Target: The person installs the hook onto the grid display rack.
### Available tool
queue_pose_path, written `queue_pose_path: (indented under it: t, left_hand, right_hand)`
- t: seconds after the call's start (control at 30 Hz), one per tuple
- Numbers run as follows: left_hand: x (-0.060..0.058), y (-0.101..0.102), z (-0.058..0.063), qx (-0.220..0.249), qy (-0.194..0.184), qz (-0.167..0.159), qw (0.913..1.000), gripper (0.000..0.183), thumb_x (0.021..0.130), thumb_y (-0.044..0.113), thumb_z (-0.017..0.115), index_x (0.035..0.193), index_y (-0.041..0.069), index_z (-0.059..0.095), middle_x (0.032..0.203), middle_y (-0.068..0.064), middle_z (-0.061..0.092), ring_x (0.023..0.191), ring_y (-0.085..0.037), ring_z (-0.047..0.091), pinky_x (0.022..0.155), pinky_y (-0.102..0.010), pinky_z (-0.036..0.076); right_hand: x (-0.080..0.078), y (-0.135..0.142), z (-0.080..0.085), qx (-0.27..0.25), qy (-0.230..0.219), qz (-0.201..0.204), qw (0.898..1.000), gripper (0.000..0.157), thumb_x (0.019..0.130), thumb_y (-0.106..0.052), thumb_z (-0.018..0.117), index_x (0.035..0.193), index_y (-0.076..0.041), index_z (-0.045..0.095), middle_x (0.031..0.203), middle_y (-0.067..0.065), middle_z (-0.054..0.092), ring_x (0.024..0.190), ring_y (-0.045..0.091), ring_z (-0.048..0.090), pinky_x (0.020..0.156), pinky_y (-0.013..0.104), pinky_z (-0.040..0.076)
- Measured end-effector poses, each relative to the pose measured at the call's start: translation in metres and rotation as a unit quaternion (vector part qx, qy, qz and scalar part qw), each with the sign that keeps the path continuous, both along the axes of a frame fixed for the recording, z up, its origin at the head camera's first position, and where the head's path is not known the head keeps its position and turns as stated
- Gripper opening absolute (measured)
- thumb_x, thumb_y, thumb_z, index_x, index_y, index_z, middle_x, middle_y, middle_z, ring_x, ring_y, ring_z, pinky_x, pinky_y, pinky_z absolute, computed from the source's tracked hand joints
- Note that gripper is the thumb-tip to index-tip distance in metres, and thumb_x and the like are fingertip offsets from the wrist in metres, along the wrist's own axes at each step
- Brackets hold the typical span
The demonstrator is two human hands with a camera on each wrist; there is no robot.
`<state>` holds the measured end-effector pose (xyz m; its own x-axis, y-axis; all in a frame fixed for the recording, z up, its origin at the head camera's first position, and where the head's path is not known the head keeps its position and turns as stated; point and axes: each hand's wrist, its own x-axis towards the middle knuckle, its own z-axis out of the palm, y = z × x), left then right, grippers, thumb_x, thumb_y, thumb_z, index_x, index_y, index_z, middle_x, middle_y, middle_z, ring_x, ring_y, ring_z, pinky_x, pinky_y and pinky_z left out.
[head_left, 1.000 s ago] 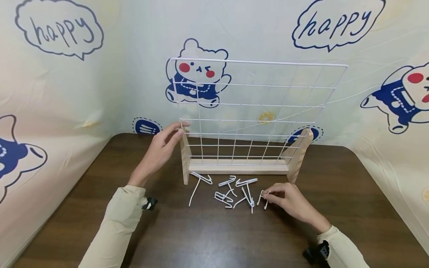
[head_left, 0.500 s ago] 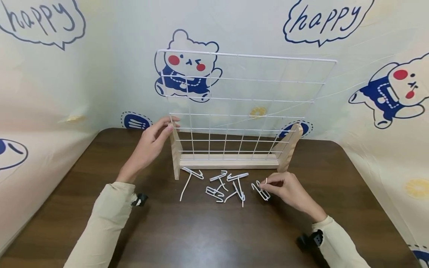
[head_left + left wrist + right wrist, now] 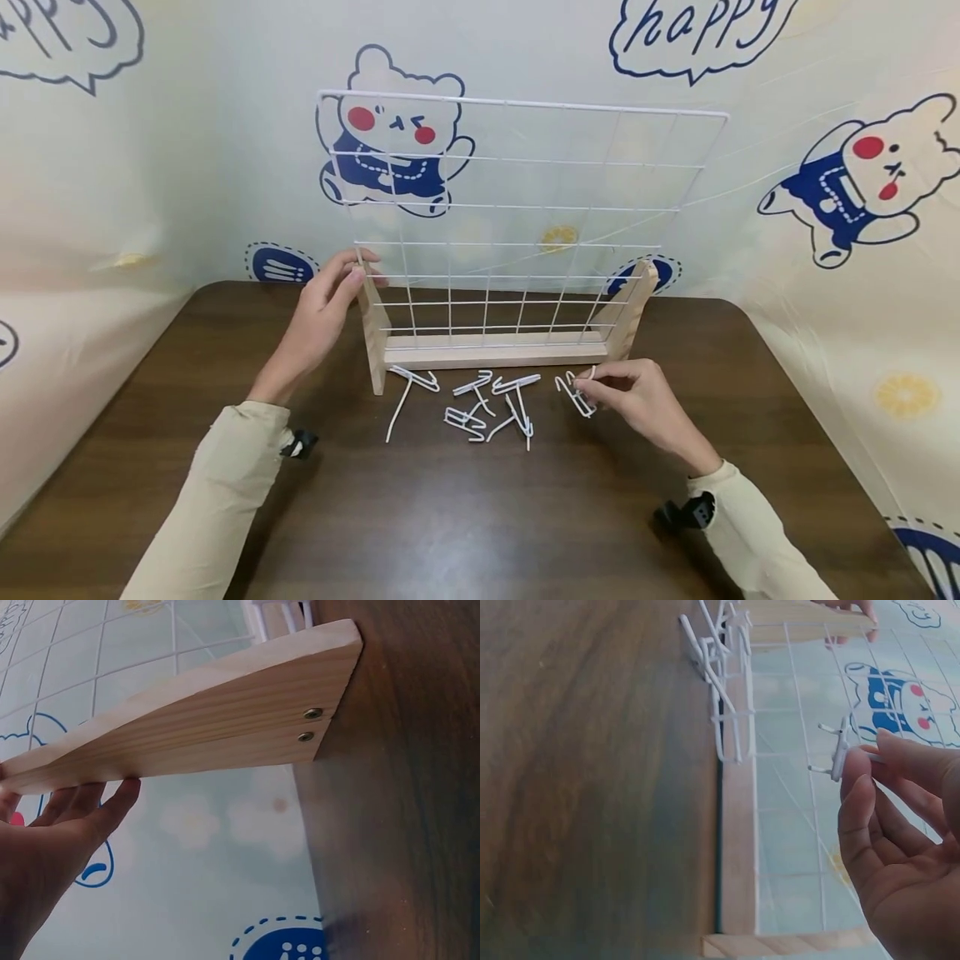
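Note:
A wire grid rack stands on the table, its white mesh (image 3: 487,277) leaning between two wooden side panels. At the top of the left side panel (image 3: 372,333), my left hand (image 3: 321,304) grips the wood, thumb in front and fingers behind. In the left wrist view, the fingers of the left hand (image 3: 45,855) touch the edge of this panel (image 3: 225,712). My right hand (image 3: 648,400) pinches a white wire hook (image 3: 581,404) between thumb and fingers, just above the table in front of the rack's right end. The right wrist view shows this hook (image 3: 840,754) with two prongs sticking out.
Several loose white hooks (image 3: 517,385) lie on the brown table (image 3: 420,517) in front of the wooden base bar (image 3: 495,353). The right side panel (image 3: 632,304) stands close to my right hand. A patterned cloth (image 3: 210,167) hangs behind.
My right hand has lifted and turned the hook, moving it slightly towards the rack. The left hand keeps its grip on the side panel. The head view has shifted.

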<state>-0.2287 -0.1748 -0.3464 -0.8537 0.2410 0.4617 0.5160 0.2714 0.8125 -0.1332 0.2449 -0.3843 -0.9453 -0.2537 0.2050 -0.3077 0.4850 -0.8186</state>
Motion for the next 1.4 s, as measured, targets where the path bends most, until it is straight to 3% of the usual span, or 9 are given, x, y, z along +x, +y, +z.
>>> queue_pose_path:
  t: [0.3,0.6,0.83,0.9,1.13,1.4]
  left_hand:
    - [-0.004,0.004,-0.005,0.026,0.005,0.001,0.9997,0.035,0.109,0.027,0.039,0.133,0.006,0.053,0.112,-0.023,0.065,0.110,-0.026,0.062,0.090,-0.028,0.042]
    - [-0.003,0.013,-0.014,0.050,0.020,0.023,0.9983,0.033,0.109,0.025,0.035,0.131,0.007,0.052,0.107,-0.025,0.064,0.110,-0.026,0.061,0.088,-0.030,0.041]
    - [0.012,0.025,0.005,0.055,0.022,0.026,0.9979,0.034,0.109,0.018,0.034,0.129,-0.007,0.047,0.106,-0.034,0.061,0.110,-0.037,0.058,0.089,-0.032,0.041]
    - [0.014,0.026,0.005,0.055,0.020,0.029,0.9979,0.034,0.109,0.018,0.033,0.129,-0.007,0.046,0.106,-0.035,0.061,0.110,-0.038,0.057,0.089,-0.032,0.041]
    - [-0.001,0.019,-0.015,0.075,0.014,0.033,0.9965,0.034,0.110,0.024,0.034,0.132,0.002,0.049,0.105,-0.028,0.064,0.110,-0.030,0.059,0.091,-0.032,0.041]
    - [-0.010,0.020,-0.021,0.079,0.025,0.031,0.9960,0.034,0.110,0.026,0.035,0.132,0.005,0.050,0.103,-0.026,0.064,0.108,-0.029,0.059,0.089,-0.031,0.042]
  right_hand:
    - [0.001,-0.010,-0.006,-0.059,-0.011,0.011,0.998,0.015,0.091,-0.016,0.074,0.095,-0.002,0.077,0.075,0.009,0.070,0.065,0.022,0.063,0.061,0.037,0.056]
    - [0.001,-0.005,0.004,-0.112,-0.025,0.017,0.993,0.009,0.090,-0.008,0.074,0.094,-0.001,0.076,0.080,0.014,0.073,0.066,0.025,0.069,0.063,0.034,0.058]
    - [0.001,-0.001,0.009,-0.121,-0.001,0.017,0.993,0.013,0.092,-0.007,0.071,0.100,0.003,0.076,0.080,0.015,0.073,0.068,0.023,0.069,0.066,0.033,0.057]
    - [0.001,0.000,0.011,-0.118,0.006,0.022,0.993,0.015,0.094,-0.007,0.068,0.102,0.004,0.075,0.081,0.015,0.073,0.070,0.022,0.069,0.068,0.031,0.057]
    - [0.001,0.001,0.020,-0.118,0.029,0.031,0.992,0.019,0.098,-0.006,0.061,0.108,0.005,0.073,0.084,0.016,0.074,0.074,0.021,0.071,0.070,0.030,0.057]
    - [0.004,0.004,0.035,-0.119,0.056,0.005,0.991,0.017,0.098,-0.006,0.062,0.107,0.003,0.074,0.087,0.017,0.074,0.074,0.024,0.071,0.069,0.028,0.057]
